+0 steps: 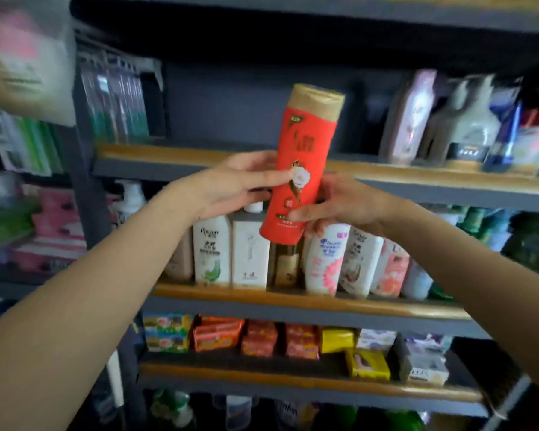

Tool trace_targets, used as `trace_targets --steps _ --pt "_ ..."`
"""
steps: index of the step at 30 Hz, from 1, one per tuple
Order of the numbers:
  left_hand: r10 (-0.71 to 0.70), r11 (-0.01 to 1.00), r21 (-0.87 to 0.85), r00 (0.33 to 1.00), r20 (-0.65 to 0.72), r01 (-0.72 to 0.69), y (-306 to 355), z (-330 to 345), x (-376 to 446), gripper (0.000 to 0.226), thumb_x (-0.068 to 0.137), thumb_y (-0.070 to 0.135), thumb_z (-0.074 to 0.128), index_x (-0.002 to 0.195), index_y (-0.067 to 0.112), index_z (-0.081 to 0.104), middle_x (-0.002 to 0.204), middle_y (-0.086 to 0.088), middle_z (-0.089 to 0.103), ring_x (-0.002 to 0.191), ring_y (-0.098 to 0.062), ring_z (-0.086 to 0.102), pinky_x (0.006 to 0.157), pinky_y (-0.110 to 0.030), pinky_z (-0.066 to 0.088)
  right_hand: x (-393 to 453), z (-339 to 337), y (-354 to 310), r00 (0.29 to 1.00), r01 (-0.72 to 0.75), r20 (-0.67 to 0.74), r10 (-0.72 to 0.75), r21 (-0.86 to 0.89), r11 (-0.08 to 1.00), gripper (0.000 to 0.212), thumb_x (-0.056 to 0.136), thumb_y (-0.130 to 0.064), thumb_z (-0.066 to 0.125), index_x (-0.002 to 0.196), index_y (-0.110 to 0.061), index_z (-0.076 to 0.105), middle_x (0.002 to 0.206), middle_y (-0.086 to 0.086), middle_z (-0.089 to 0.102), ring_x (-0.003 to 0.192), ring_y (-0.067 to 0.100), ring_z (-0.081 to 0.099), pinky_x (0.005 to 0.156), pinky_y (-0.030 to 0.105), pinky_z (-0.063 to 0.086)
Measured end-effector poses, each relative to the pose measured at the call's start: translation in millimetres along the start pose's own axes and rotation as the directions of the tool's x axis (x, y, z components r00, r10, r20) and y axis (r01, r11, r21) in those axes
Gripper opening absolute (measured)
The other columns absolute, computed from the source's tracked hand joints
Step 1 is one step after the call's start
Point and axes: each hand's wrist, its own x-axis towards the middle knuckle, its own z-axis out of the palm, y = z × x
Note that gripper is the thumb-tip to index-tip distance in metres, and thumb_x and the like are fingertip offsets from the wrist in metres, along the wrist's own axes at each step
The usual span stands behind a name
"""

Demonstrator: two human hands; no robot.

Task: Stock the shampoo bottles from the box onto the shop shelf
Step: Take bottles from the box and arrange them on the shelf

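— Shampoo bottle (302, 169), the red one with the tan cap: it's up in the air in front of the shelving, cap end up and leaning a little to the right. It isn't standing on anything yet.

— Who's got it?

— Both hands. The left hand (231, 185) is on the bottle's left side, thumb across the label and the fingers going round behind. The right hand (339, 203) is lower on the bottle's right side, thumb pressed near the base. So the fingers of both are curled onto the bottle, not spread.

— Why two hands?

— My guess is to steady it and turn the label outward before it goes in. The gap for it looks to be just behind and above the bottle: the upper shelf (175, 155) has a bare stretch there, with a few bottles (448, 126) off to the bottle's right and hanging packets (115, 98) to its left.

— And below it?

— Directly under the bottle is a full row of white bottles (249, 253) on the next shelf, packed tight, which may be why it's being lifted higher. Further beneath the bottle sit wrapped soap bars (262, 337). The shelves are dark grey with a wooden lip, the room is dim, and I can't see the box from here.
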Motion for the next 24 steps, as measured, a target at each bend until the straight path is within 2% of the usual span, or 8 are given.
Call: trace_targets --steps 2,5,8,10,14,17,20,24 --pt "0.053 0.993 0.104 0.998 -0.030 -0.050 17 6 12 0.032 0.080 0.005 0.063 0.109 0.018 0.060 0.108 0.000 0.066 0.099 -0.012 0.064 0.093 -0.026 0.051 0 -18 -11 0.992 0.068 -0.107 -0.070 -0.027 0.997 0.023 0.081 0.000 0.067 0.091 -0.018 0.057 0.074 0.001 0.066 0.051 0.010 0.062 0.047 0.017 0.050" --pt "0.155 0.950 0.288 0.984 -0.085 -0.124 33 14 29 0.034 0.080 0.001 0.066 0.107 0.022 0.061 0.107 0.002 0.068 0.100 -0.010 0.063 0.091 -0.022 0.052 2 -38 -20 0.969 0.155 -0.182 -0.167 -0.079 0.985 0.022 0.080 0.002 0.067 0.092 -0.014 0.057 0.073 0.009 0.062 0.056 0.021 0.058 0.046 0.018 0.049" --pt "0.204 0.930 0.332 0.973 -0.111 -0.157 52 18 46 0.039 0.080 0.003 0.068 0.114 0.019 0.060 0.112 0.001 0.067 0.104 -0.010 0.063 0.089 -0.019 0.052 6 -55 -29 0.938 0.211 -0.262 -0.226 -0.085 0.974 0.022 0.082 0.000 0.066 0.102 -0.006 0.057 0.078 0.009 0.062 0.058 0.015 0.056 0.048 0.017 0.047" --pt "0.214 0.907 0.394 0.968 -0.128 -0.149 63 20 57 0.039 0.081 0.007 0.069 0.117 0.020 0.060 0.116 0.002 0.066 0.109 -0.011 0.060 0.095 -0.024 0.049 12 -66 -34 0.924 0.220 -0.303 -0.234 -0.080 0.972 0.026 0.084 -0.004 0.064 0.108 -0.007 0.054 0.078 0.006 0.062 0.057 0.013 0.057 0.049 0.017 0.048" --pt "0.224 0.858 0.500 0.961 -0.162 -0.116 73 24 84 0.038 0.083 0.010 0.067 0.120 0.017 0.060 0.119 -0.001 0.064 0.114 -0.016 0.058 0.101 -0.034 0.044 30 -87 -23 0.894 0.177 -0.399 -0.202 -0.098 0.979 0.039 0.086 -0.011 0.064 0.121 -0.005 0.049 0.087 0.004 0.063 0.066 0.017 0.061 0.055 0.021 0.051" --pt "0.186 0.827 0.557 0.970 -0.155 -0.069 71 30 107 0.036 0.085 0.009 0.065 0.120 0.012 0.060 0.121 -0.006 0.063 0.112 -0.018 0.058 0.098 -0.032 0.044 40 -103 -8 0.893 0.141 -0.418 -0.164 -0.085 0.986 0.036 0.086 -0.011 0.065 0.119 -0.008 0.050 0.087 0.002 0.063 0.063 0.016 0.061 0.052 0.019 0.051" --pt "0.123 0.797 0.604 0.981 -0.148 -0.009 61 36 133 0.033 0.087 0.009 0.062 0.120 0.009 0.060 0.120 -0.011 0.064 0.112 -0.024 0.059 0.101 -0.039 0.045 52 -119 8 0.906 0.036 -0.416 -0.075 -0.101 0.994 0.040 0.086 -0.012 0.065 0.120 -0.013 0.046 0.100 0.008 0.064 0.063 0.015 0.061 0.047 0.017 0.049" --pt "0.082 0.856 0.515 0.972 -0.218 0.044 52 39 166 0.030 0.092 0.007 0.054 0.122 0.004 0.057 0.116 -0.015 0.064 0.109 -0.026 0.060 0.097 -0.037 0.049 76 -141 20 0.878 -0.106 -0.477 0.041 -0.110 0.988 0.052 0.085 -0.017 0.068 0.126 -0.009 0.036 0.115 0.016 0.063 0.063 0.025 0.064 0.040 0.020 0.049"
